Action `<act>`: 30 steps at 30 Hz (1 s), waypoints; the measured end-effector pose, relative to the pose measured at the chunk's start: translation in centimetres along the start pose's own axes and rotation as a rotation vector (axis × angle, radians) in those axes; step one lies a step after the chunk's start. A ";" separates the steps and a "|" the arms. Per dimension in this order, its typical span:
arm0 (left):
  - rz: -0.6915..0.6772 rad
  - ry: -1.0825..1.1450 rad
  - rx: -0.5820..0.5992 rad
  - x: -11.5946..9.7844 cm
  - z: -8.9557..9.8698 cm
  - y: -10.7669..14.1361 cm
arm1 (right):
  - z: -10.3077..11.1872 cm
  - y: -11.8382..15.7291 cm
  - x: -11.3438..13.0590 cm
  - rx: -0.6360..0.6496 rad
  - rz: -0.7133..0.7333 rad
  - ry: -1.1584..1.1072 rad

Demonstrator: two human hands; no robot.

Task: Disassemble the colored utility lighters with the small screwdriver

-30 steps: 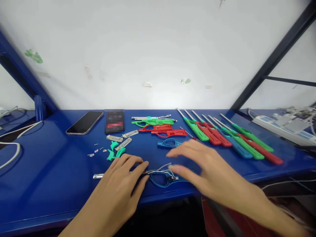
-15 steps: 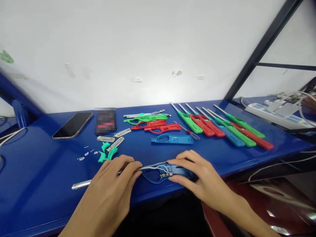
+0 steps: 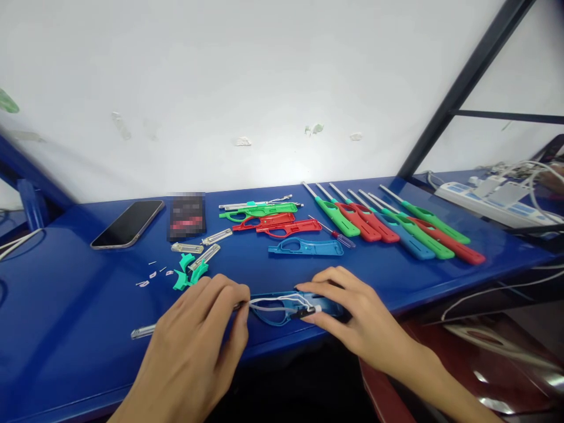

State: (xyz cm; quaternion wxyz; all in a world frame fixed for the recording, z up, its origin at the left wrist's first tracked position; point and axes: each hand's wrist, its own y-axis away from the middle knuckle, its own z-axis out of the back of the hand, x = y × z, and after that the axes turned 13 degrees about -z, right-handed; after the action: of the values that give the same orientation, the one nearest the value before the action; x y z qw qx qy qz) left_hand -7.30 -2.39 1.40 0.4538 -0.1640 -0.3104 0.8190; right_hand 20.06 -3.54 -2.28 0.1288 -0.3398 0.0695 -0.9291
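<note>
My left hand (image 3: 198, 338) pinches a metal lighter tube (image 3: 143, 332); its silver end sticks out to the left. White wires (image 3: 273, 299) run right from those fingers over a blue lighter half-shell (image 3: 328, 303), which lies on the table with its hollow side up. My right hand (image 3: 359, 317) grips this shell by its far and near edges. At the right thumb tip lies a small black igniter piece (image 3: 304, 313) with a white end, joined to the wires. Whether the thumb presses on it, I cannot tell.
Behind the hands lie another blue half-shell (image 3: 306, 247), red and green half-shells (image 3: 268, 210), a screwdriver (image 3: 342, 238) and several whole lighters (image 3: 396, 229). Teal triggers (image 3: 180, 279), clear tanks (image 3: 187, 248), tiny parts and a phone (image 3: 127, 224) are at left. The table's front edge runs close below.
The tube in my left hand has shifted slightly right. The black igniter piece has moved right and turned, and the wires now bow differently over the shell. My right hand stays nearly still.
</note>
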 end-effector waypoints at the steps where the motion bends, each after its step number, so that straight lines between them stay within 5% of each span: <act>1: 0.013 0.000 -0.011 0.2 0.2 0.1 | 0.0 0.0 0.0 0.001 -0.001 -0.001; 7: 0.129 -0.105 -0.018 1.9 1.9 1.4 | -0.2 0.2 -0.3 -0.018 -0.003 0.009; 15: 0.497 -0.345 0.045 6.5 5.8 4.4 | -0.6 0.6 -0.5 -0.098 0.015 0.096; 23: 0.559 -0.233 0.144 8.5 4.6 5.1 | -2.7 -4.0 2.8 -0.220 0.095 0.427; 30: 0.686 -0.367 0.119 9.3 5.7 5.8 | -3.3 -5.8 4.4 -0.271 0.103 0.402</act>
State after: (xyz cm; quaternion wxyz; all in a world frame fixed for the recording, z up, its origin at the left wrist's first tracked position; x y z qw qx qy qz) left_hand -19.11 1.10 2.04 0.0992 -0.0825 -0.2655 0.9554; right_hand 13.57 0.91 -0.81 0.1127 -0.1582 0.2347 -0.9525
